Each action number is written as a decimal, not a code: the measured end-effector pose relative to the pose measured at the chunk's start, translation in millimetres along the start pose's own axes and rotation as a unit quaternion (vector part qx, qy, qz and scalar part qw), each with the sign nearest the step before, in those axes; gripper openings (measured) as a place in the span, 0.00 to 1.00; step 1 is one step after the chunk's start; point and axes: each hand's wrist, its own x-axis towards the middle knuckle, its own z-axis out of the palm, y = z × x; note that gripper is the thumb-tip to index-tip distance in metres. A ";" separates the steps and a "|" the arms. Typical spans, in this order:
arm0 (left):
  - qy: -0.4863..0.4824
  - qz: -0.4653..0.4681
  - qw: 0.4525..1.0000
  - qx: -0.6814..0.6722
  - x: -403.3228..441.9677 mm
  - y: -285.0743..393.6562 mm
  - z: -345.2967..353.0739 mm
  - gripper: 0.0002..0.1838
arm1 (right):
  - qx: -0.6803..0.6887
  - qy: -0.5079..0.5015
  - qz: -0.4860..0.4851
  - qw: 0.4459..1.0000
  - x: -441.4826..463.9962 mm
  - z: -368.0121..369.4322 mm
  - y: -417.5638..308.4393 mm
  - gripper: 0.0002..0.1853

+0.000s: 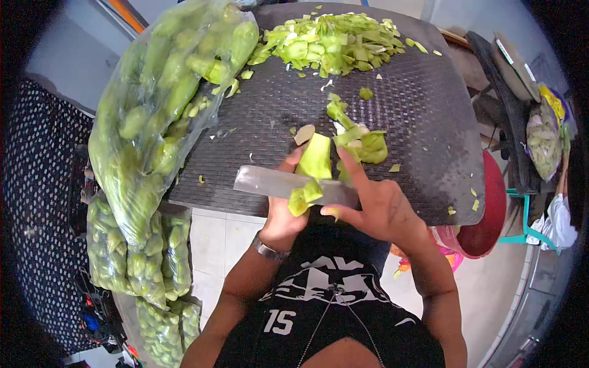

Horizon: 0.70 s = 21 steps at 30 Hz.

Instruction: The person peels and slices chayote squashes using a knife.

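In my left hand (286,211) is a peeled light green vegetable (316,156), held upright near the table's front edge. My right hand (383,205) grips a wide-bladed knife (264,180), its blade pointing left across the vegetable's lower part. Cut green pieces (305,196) rest against the blade on the near side. The knife's handle is hidden by my right hand. Just beyond my right hand lie green peels (371,146) on the dark woven tabletop (270,110).
A heap of chopped green pieces (331,43) lies at the table's far side. A large plastic bag of green vegetables (153,92) covers the left side. Smaller filled bags (144,270) sit below it. A red tub (488,214) stands beyond the right edge.
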 end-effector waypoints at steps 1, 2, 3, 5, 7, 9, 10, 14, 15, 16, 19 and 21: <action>0.008 -0.012 1.000 0.003 1.3 -1.1 -4.4 0.27 | -0.014 0.010 -0.013 1.000 1.1 0.0 4.8 0.52; 0.015 -0.025 1.000 0.006 2.5 -1.5 -7.1 0.27 | -0.007 0.021 -0.019 1.000 2.0 -0.9 10.5 0.52; 0.023 -0.038 0.999 0.009 2.4 0.8 -4.5 0.27 | 0.001 0.033 -0.023 0.999 1.8 -2.4 17.2 0.51; 0.059 -0.053 0.996 0.049 -4.5 8.6 4.2 0.26 | -0.010 0.042 0.010 0.999 1.4 -8.1 30.5 0.51; 0.025 -0.118 0.992 0.019 -4.0 18.2 -4.1 0.24 | -0.043 0.038 0.088 0.994 0.0 -15.8 45.9 0.50; 0.051 -0.142 0.988 -0.008 -3.5 25.9 6.4 0.23 | -0.021 0.042 0.160 0.986 -0.3 -24.1 59.1 0.46; 0.068 -0.144 0.987 -0.023 -3.7 28.0 10.2 0.23 | 0.007 0.029 0.189 0.981 -1.4 -35.5 51.8 0.45; 0.090 -0.149 0.982 -0.076 2.8 24.6 16.2 0.24 | 0.142 0.013 0.167 0.976 -6.2 -16.0 48.2 0.43; 0.089 -0.147 0.981 -0.089 5.5 20.0 17.4 0.24 | 0.149 0.003 0.149 0.978 -5.2 -9.0 40.1 0.44; 0.106 -0.128 0.983 -0.080 3.9 25.6 42.7 0.25 | 0.133 -0.007 0.138 0.981 -5.5 -6.0 25.6 0.46; 0.022 -0.143 0.986 -0.085 9.0 10.6 20.7 0.25 | 0.095 -0.009 0.075 0.993 -9.2 0.0 -5.8 0.50; 0.023 -0.114 0.992 -0.049 0.6 11.4 28.1 0.26 | 0.079 0.022 -0.002 0.997 -11.9 12.8 -3.2 0.51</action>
